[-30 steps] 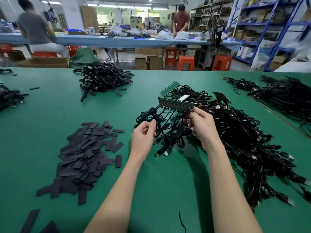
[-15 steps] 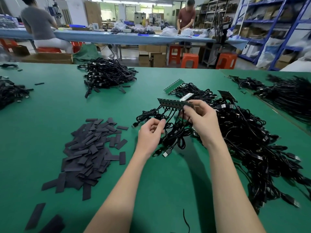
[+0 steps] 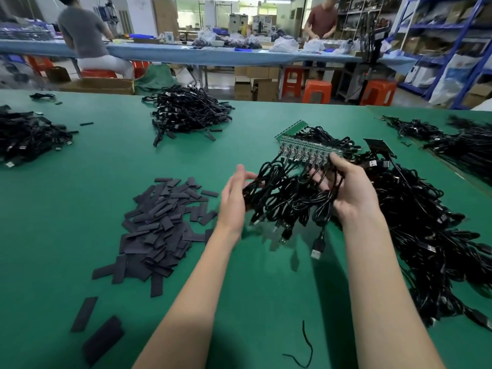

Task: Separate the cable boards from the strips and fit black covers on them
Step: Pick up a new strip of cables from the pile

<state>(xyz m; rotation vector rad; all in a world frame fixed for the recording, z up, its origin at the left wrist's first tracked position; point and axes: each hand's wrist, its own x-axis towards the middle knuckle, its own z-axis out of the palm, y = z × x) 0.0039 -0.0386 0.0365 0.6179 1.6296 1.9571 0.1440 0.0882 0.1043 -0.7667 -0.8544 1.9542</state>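
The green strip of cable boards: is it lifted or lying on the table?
Lifted. The right hand holds the green strip of cable boards up, its black cables dangling above the green table.

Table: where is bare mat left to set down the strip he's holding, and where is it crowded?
Bare mat lies left of the covers, between them and the far cable pile, and near the front edge between the forearms. The right side is crowded: the big cable heap runs from the right hand to the edge.

The left hand (image 3: 234, 198) is motion-blurred, its fingertips hidden behind the hanging cables (image 3: 287, 198); the cable heap (image 3: 439, 235) runs off the right edge.
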